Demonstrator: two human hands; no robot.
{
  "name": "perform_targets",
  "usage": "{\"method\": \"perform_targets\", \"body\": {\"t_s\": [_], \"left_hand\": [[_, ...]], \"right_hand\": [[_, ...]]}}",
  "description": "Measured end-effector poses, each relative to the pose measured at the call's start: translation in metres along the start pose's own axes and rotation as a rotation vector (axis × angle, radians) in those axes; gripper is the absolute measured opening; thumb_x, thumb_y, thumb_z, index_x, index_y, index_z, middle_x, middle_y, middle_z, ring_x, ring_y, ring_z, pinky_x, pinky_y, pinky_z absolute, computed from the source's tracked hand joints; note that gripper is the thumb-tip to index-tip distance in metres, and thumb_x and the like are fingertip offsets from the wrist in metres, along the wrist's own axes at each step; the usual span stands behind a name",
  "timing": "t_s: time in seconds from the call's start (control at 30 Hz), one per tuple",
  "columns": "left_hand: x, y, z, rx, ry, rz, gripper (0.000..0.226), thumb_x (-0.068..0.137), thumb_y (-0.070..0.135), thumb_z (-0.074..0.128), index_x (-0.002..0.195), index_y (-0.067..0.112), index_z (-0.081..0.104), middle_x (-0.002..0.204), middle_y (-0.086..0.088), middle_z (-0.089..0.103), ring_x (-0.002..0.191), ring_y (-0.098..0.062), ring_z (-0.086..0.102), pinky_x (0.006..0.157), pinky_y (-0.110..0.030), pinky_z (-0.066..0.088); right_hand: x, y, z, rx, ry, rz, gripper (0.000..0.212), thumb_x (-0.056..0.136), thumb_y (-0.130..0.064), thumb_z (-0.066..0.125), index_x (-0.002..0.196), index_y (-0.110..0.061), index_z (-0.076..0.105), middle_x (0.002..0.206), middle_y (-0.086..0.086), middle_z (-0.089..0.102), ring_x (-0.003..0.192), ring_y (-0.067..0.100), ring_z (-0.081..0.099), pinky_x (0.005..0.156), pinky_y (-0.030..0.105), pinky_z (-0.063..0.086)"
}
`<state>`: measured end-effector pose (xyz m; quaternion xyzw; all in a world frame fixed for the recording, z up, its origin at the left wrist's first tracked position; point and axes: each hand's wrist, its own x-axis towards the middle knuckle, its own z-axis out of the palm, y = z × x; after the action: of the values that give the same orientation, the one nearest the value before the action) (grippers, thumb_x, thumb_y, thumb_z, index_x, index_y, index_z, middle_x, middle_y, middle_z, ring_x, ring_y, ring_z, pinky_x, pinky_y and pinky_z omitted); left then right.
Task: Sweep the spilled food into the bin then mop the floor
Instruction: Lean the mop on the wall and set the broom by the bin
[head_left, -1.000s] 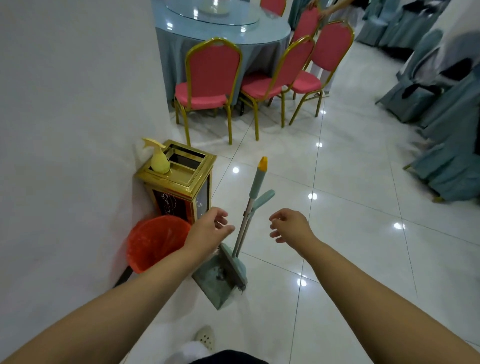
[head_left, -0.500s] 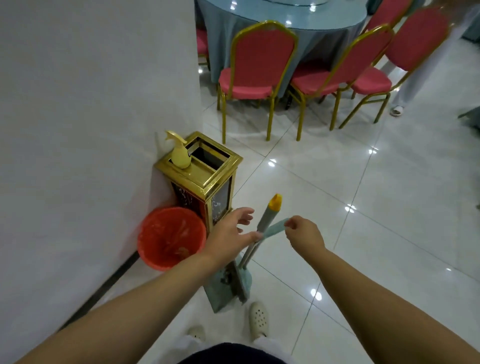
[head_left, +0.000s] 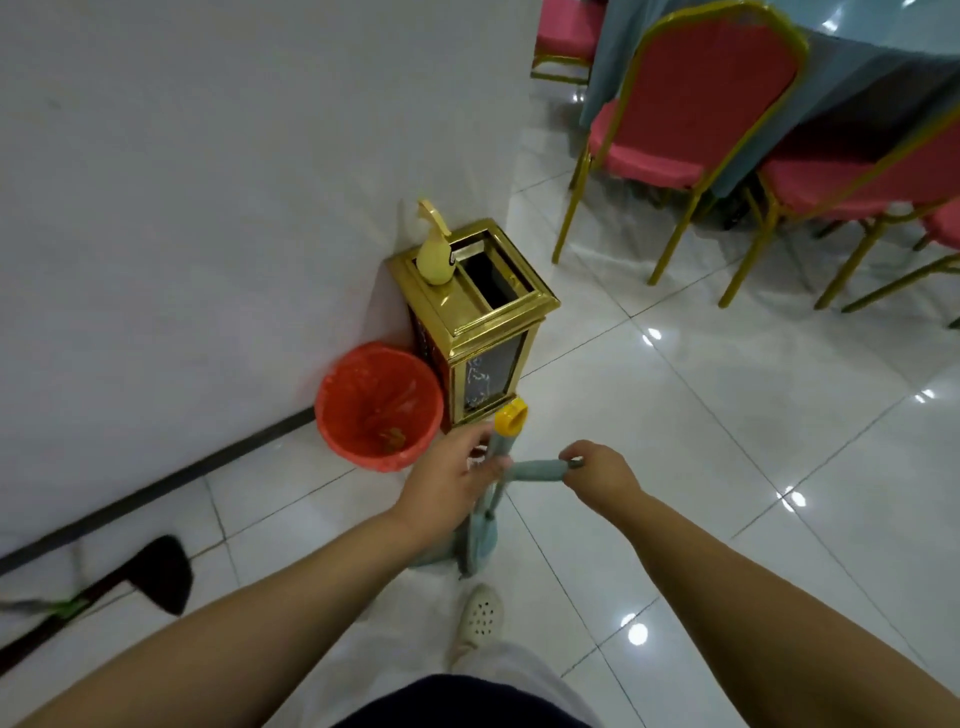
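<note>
Two hands, left (head_left: 452, 480) and right (head_left: 602, 473), each grip one of two handles (head_left: 535, 470)

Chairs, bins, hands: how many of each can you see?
Red chairs: 4 ()
Bins: 2, red bin and gold bin
Hands: 2, left hand and right hand
Total: 8

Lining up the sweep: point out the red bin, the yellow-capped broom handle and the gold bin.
red bin (head_left: 363, 364), head view, far inner wall of the liner
yellow-capped broom handle (head_left: 510, 415), head view, yellow end cap
gold bin (head_left: 457, 304), head view, flat gold top
</note>
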<state>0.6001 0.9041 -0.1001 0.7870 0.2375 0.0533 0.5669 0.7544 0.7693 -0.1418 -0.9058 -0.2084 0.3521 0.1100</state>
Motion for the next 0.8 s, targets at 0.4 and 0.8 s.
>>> {"method": "perform_targets", "body": {"t_s": [0.4,0.8], "left_hand": [[-0.031,-0.011,-0.050,-0.071,0.180,-0.038,0.020,0.088,0.035,0.057,0.101,0.020,0.062,0.094,-0.005,0.063,0.091,-0.024,0.061,0.081,-0.054,0.051],[-0.111,-0.046,-0.167,-0.119,0.335,-0.032,0.024,0.091,0.014,0.061,0.099,0.037,0.059,0.098,0.004,0.069,0.091,-0.002,0.065,0.082,-0.023,0.053]], "right_hand": [[0.001,-0.062,-0.003,0.047,-0.248,-0.052,0.035,0.086,-0.012,0.067,0.120,-0.005,0.061,0.098,0.011,0.061,0.083,0.022,0.065,0.082,0.032,0.058],[-0.049,-0.188,0.062,0.082,-0.322,-0.062,0.038,0.086,-0.005,0.064,0.124,-0.003,0.058,0.092,0.012,0.061,0.073,0.020,0.062,0.067,0.028,0.055]]}}
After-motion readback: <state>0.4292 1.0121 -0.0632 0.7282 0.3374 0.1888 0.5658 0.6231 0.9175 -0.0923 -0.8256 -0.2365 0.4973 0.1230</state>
